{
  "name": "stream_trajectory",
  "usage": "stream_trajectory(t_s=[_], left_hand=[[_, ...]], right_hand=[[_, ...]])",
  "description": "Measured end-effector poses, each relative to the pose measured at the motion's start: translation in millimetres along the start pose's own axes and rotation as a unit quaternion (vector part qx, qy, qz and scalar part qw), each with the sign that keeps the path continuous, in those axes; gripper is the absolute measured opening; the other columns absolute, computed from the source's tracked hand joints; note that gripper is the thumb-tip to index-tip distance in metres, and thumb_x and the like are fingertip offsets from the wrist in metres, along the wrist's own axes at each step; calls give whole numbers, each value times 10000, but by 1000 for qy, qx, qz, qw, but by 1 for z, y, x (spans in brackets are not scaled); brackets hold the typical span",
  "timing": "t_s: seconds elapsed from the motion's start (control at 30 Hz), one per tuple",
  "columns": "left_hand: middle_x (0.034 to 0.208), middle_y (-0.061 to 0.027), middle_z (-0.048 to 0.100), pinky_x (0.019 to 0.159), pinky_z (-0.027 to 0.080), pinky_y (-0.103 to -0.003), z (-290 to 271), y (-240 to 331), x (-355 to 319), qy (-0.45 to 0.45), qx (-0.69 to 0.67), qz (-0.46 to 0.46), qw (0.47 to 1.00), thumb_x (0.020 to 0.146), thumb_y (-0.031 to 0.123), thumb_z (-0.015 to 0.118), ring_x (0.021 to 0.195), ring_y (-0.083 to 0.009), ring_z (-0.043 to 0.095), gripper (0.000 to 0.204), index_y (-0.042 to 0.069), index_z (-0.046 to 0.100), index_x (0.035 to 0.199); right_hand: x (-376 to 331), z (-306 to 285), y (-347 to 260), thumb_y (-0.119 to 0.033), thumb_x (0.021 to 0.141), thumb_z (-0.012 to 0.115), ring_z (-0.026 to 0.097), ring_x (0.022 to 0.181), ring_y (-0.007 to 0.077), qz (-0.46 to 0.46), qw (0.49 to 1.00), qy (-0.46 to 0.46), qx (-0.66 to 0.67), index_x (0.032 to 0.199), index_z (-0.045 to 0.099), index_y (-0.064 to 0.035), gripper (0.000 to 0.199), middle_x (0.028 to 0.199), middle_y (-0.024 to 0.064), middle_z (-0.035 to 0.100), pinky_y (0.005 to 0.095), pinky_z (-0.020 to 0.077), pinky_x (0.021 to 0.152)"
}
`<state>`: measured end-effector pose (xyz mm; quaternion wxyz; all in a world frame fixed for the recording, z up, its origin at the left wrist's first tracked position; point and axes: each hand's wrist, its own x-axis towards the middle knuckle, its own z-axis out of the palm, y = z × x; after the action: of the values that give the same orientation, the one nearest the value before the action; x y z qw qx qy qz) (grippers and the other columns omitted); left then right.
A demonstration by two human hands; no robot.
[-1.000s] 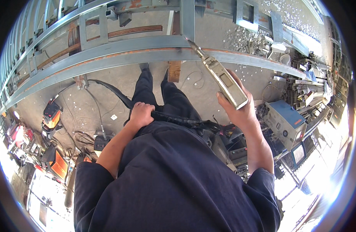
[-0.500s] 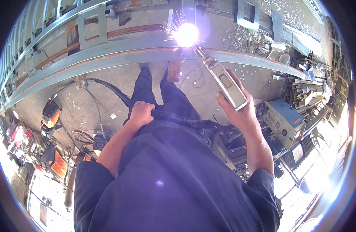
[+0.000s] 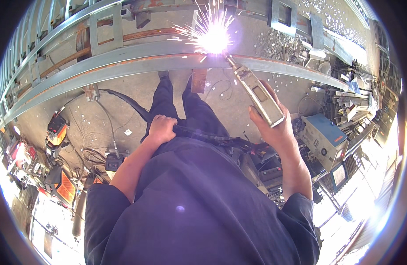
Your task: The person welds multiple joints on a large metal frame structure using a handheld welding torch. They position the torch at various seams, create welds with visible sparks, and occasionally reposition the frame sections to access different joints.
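My right hand [image 3: 278, 126] is closed round the boxy, worn metal body of a welding gun [image 3: 261, 97], its thumb on the near side. From the gun's narrow nozzle comes a glaring white arc with sparks fanning out, on the upper edge of a long steel beam [image 3: 137, 66]. The glare hides the nozzle tip and the spot it meets. At my waist, my left hand [image 3: 162, 128] is wrapped round a thick black cable [image 3: 194, 132] that runs across my front toward the right. A rusty steel piece [image 3: 199, 81] sits under the beam, beside my legs.
Steel rails and square plates [image 3: 107, 28] form a frame ahead. On the right stand a blue-topped machine box [image 3: 326, 137] and a heap of metal offcuts [image 3: 353, 104]. An orange-and-black machine [image 3: 57, 132] and coiled cables [image 3: 95, 159] lie at left.
The sparks now spread wider and higher, mainly up and to the left. The welding gun and my right hand have shifted very slightly to the right; my left hand stays put.
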<state>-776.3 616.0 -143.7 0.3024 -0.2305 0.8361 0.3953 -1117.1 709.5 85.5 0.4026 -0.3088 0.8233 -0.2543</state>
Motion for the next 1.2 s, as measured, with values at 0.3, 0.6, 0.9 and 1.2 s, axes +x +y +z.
stream_trajectory(t_s=[0.3,0.6,0.9,1.2], left_hand=[[1012,-59,767,1067,439,-423,0,1,1,-14,0,-10,1000,705,198,772,1074,-259,685,278,150,765,979],[921,-70,749,980,464,-431,8,-5,-1,49,-15,26,998,659,153,740,974,-289,689,237,121,734,895],[952,-57,752,1030,451,-426,11,-8,0,28,-10,15,999,682,169,747,1019,-276,689,253,148,748,934],[957,-57,752,1034,445,-415,7,-7,0,19,-10,9,1000,677,172,755,1027,-270,686,255,147,744,930]], right_hand=[[-2,-1,0,-87,917,670,719,1120,403,31,999,-8,-6,1499,514,-153,606,1184,205,718,426,573,908],[-9,2,12,-69,919,700,738,1116,296,17,999,6,37,1519,517,-115,629,1195,180,726,382,563,921],[-13,-1,12,-101,909,725,709,1189,293,26,999,7,37,1511,535,-102,631,1287,187,709,380,535,995],[-7,4,11,-90,911,714,717,1181,338,-7,1000,8,23,1508,532,-116,625,1269,198,711,393,547,975]])
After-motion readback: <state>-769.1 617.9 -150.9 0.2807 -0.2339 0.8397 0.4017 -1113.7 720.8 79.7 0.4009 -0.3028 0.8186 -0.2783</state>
